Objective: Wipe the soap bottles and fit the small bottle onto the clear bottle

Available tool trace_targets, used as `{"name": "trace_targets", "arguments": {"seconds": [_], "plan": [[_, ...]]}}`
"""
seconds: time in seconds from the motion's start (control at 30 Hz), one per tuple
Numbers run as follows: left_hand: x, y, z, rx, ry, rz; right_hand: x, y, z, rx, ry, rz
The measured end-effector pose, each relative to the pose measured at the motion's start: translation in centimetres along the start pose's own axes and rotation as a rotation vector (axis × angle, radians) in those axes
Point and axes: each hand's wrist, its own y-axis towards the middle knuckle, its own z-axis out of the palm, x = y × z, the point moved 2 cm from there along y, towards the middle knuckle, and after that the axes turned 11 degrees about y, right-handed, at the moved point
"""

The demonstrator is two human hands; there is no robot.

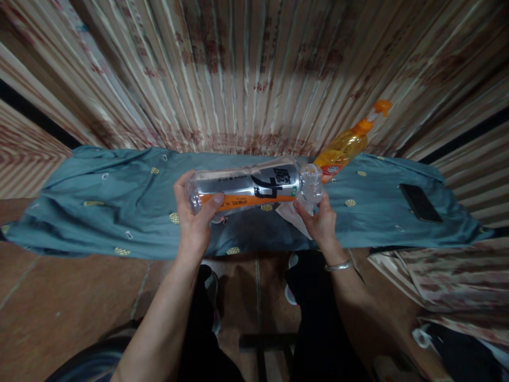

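A clear plastic bottle (250, 185) with a silver and orange label lies sideways above the table, its neck to the right. My left hand (194, 212) is closed around its base end, thumb across the label. At the neck end, my right hand (320, 217) is closed on a clear plastic piece (310, 195) just under the bottle's mouth; its exact shape is hard to make out. A white tissue (292, 216) lies beneath, beside my right hand. Behind the bottle neck stands a yellow spray bottle (342, 148) with an orange trigger head, partly hidden.
A teal patterned cloth (119, 201) covers the narrow table. A black phone (420, 202) lies on its right side. Pleated curtains (246, 79) hang behind the table and at both sides. Below are my legs, a dark bar and the tiled floor (79, 297).
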Motion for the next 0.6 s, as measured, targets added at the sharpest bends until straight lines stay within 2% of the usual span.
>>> {"name": "trace_targets", "arguments": {"seconds": [0.6], "plan": [[-0.03, -0.06, 0.11, -0.003, -0.017, -0.03, -0.44, 0.12, 0.15, -0.018, -0.015, -0.032]]}}
